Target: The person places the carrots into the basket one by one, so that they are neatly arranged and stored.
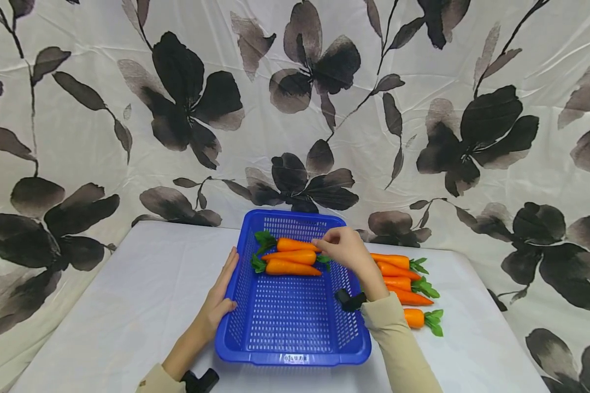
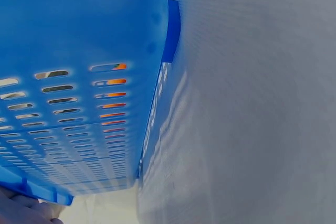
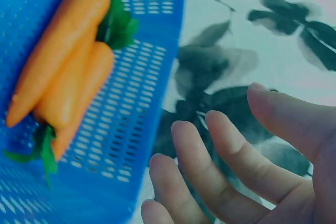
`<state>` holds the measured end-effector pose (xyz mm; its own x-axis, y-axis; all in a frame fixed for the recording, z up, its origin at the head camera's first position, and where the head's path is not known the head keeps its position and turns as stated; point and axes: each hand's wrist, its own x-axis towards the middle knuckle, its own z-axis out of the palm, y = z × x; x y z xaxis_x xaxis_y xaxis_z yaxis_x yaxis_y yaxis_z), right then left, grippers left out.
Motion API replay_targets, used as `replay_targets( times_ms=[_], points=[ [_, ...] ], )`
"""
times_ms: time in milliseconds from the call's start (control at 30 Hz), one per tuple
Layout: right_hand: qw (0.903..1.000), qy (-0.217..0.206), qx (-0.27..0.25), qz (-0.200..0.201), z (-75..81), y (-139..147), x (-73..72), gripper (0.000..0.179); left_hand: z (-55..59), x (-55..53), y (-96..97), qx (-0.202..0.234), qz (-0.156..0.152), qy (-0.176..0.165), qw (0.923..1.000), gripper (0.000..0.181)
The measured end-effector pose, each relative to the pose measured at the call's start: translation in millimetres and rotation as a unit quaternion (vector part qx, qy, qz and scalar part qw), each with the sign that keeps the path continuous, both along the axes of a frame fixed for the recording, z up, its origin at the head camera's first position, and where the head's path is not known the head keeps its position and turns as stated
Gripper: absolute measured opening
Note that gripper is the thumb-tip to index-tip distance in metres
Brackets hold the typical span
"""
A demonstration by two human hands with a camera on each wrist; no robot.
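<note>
A blue plastic basket with slotted walls stands on the table. Three orange carrots with green leaves lie side by side at its far end; the right wrist view shows these carrots close together. My left hand rests against the basket's left side, fingers extended along the outer wall and thumb at the rim. My right hand is above the basket's far right side, near the carrot tips. In the right wrist view, the right hand has loosely bent, spread fingers and holds nothing.
Several more carrots lie in a column right of the basket, partly hidden by the right forearm. A white cloth covers the table. A floral curtain hangs directly behind the table's far edge.
</note>
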<state>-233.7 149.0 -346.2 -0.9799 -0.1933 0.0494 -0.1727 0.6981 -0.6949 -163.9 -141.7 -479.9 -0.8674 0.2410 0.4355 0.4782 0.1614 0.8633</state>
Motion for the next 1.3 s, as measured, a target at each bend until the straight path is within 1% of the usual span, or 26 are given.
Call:
replay_targets(
  times_ms=[233,367,500,600,667,833,933,1067,1300],
  points=[
    [0.9976,0.046,-0.052,-0.003,13.3,28,18.0,0.023,-0.1,-0.4,-0.2,0.004,-0.002,0.008,1.0,0.094],
    [0.9953,0.058,-0.076,-0.016,18.6,48,31.6,0.024,-0.1,-0.2,-0.3,0.005,-0.005,0.009,0.9999,0.094],
    [0.9936,0.066,-0.089,-0.023,18.4,71,43.7,0.025,-0.2,0.0,-0.2,0.004,-0.005,0.012,0.9999,0.093],
    [0.9921,0.068,-0.101,-0.029,15.1,90,50.6,0.026,0.0,0.2,-0.2,0.003,-0.005,0.01,0.9999,0.093],
    [0.9904,0.08,-0.108,-0.033,12.3,103,55.0,0.026,0.2,0.3,-0.1,0.003,-0.004,0.009,0.9999,0.093],
    [0.9827,0.125,-0.126,-0.054,2.2,134,66.5,0.023,0.4,0.0,0.8,0.007,-0.006,0.011,0.9999,0.093],
    [0.979,0.132,-0.135,-0.077,-7.4,152,72.9,0.023,0.0,0.0,1.3,0.007,-0.007,0.013,0.9999,0.093],
    [0.9781,0.115,-0.136,-0.108,-26.2,172,78.8,0.027,-0.1,0.1,0.9,0.005,-0.007,0.013,0.9999,0.093],
    [0.9803,0.064,-0.113,-0.149,-64.8,201,83.2,0.032,0.5,-0.2,-0.3,0.005,-0.008,0.01,0.9999,0.093]
  ],
)
